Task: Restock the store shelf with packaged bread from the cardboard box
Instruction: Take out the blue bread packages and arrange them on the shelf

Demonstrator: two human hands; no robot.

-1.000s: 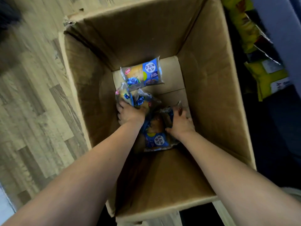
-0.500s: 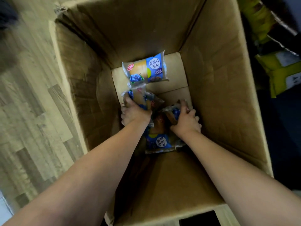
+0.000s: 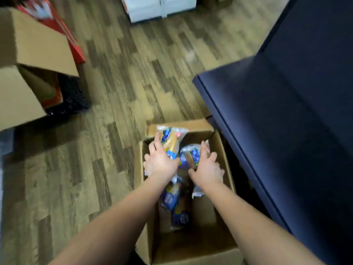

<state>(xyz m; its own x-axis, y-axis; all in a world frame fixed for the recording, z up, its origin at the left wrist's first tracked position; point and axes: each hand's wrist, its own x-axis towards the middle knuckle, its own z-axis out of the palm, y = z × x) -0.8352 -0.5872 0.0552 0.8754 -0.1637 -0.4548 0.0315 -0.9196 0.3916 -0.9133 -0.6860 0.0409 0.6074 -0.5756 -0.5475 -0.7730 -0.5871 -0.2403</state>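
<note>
The cardboard box [image 3: 194,251] is brown paper board. It is dull and a bit rough, with soft bent edges. The bread packets [image 3: 172,138] are thin plastic, shiny and crinkly, and see-through in parts. The floor [image 3: 133,73] looks like grey-brown wood planks, smooth with a faint shine. The store shelf [image 3: 286,111] is dark blue, flat and dull; I cannot tell what it is made of. The other cardboard box [image 3: 38,44] is plain and dull too.
</note>
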